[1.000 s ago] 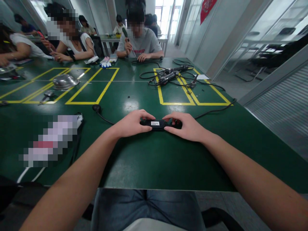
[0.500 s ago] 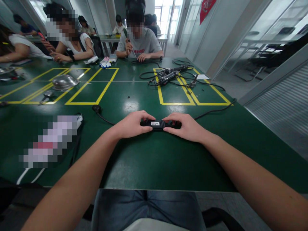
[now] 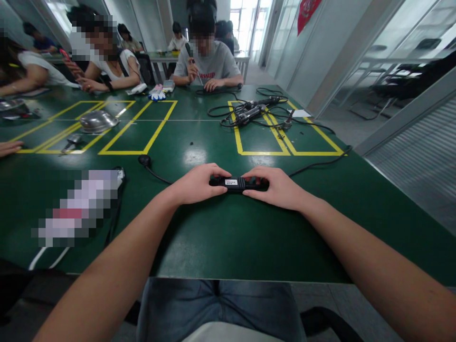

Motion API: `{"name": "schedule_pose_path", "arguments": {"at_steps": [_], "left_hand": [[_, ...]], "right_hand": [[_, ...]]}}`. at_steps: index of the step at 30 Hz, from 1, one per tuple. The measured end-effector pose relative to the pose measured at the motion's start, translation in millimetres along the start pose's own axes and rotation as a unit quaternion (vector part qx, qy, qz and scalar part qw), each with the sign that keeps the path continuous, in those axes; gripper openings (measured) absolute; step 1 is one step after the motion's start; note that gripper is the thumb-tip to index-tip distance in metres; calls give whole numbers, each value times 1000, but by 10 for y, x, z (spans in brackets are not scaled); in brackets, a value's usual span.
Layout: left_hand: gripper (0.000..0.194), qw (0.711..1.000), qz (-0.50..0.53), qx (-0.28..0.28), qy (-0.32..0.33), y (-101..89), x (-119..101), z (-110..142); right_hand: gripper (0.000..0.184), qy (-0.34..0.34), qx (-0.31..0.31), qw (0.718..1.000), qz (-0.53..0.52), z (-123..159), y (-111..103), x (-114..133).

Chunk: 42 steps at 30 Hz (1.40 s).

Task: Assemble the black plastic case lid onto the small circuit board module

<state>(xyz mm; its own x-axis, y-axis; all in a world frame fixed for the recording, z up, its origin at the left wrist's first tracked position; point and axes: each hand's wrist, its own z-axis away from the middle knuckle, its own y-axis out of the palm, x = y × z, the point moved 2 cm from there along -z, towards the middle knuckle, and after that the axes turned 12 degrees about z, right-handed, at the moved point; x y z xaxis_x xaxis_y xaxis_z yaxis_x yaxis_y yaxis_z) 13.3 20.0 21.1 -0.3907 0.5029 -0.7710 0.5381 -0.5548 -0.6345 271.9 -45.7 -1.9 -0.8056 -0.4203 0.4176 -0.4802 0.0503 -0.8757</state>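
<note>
A small black device (image 3: pixel 235 183) with a white label lies flat on the green table (image 3: pixel 228 237), right in front of me. My left hand (image 3: pixel 195 184) grips its left end, thumb and fingers closed around it. My right hand (image 3: pixel 280 187) holds the right end the same way, fingers curled over the top. A black cable (image 3: pixel 313 166) runs from under my right hand off to the right edge of the table.
Yellow tape rectangles (image 3: pixel 138 126) mark the table. A tangle of black cables and tools (image 3: pixel 254 113) lies behind. A metal bowl (image 3: pixel 97 120) sits far left, a plug on a cord (image 3: pixel 145 160) nearer. Other people work across the table; another person's fingers (image 3: pixel 7 148) show at the left edge.
My hands have stayed on the black device, with only slight shifts. Another person's fingers have appeared at the left edge of the table.
</note>
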Motion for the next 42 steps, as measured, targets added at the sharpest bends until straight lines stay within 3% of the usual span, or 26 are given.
{"name": "schedule_pose_path", "arguments": {"at_steps": [42], "left_hand": [[42, 1000, -8, -5, -7, 11, -23, 12]], "right_hand": [[32, 2, -2, 1000, 10, 12, 4, -2]]}}
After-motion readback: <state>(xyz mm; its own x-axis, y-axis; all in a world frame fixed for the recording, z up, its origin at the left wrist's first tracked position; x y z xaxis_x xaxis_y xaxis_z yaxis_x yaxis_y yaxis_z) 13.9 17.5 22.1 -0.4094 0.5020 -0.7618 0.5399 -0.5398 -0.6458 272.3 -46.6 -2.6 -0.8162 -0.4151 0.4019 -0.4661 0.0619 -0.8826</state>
